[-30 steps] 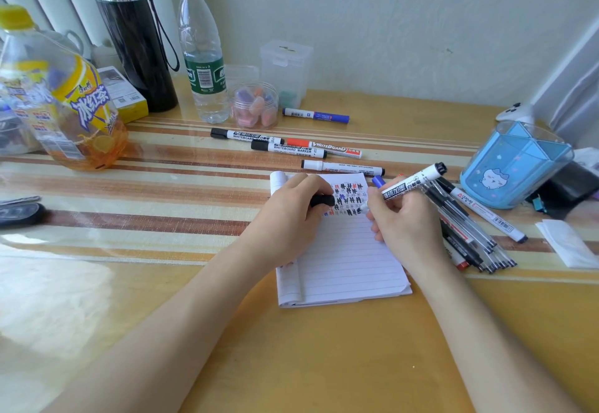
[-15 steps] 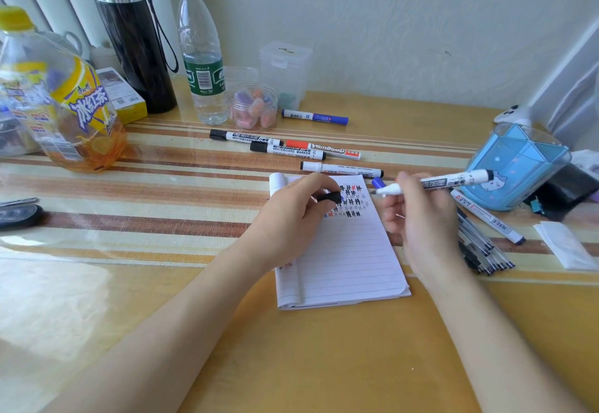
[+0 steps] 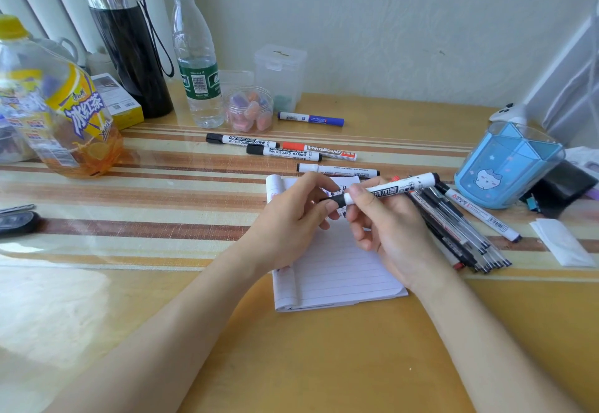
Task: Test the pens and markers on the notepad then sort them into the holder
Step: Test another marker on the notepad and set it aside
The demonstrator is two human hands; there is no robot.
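Observation:
A white whiteboard marker (image 3: 398, 187) hangs level over the top of the lined notepad (image 3: 340, 270). My right hand (image 3: 385, 221) grips its barrel. My left hand (image 3: 291, 218) pinches the black cap (image 3: 335, 200) at the marker's left end; the cap sits on or against the tip. Scribbles at the notepad's top are mostly hidden by my hands. The blue holder (image 3: 505, 169) stands at the right. A bundle of pens (image 3: 453, 231) lies between the notepad and the holder. Several markers (image 3: 285, 150) lie beyond the notepad, and a blue marker (image 3: 311, 118) further back.
At the back left stand a large iced-tea bottle (image 3: 61, 111), a black flask (image 3: 129, 42) and a water bottle (image 3: 197, 62). A small jar (image 3: 249, 112) and a clear box (image 3: 280, 72) sit behind the markers. A folded white tissue (image 3: 560, 242) lies at the right.
My right hand lifted the marker off the notepad, swung its tip toward the left, and brought it to the black cap held in my left hand.

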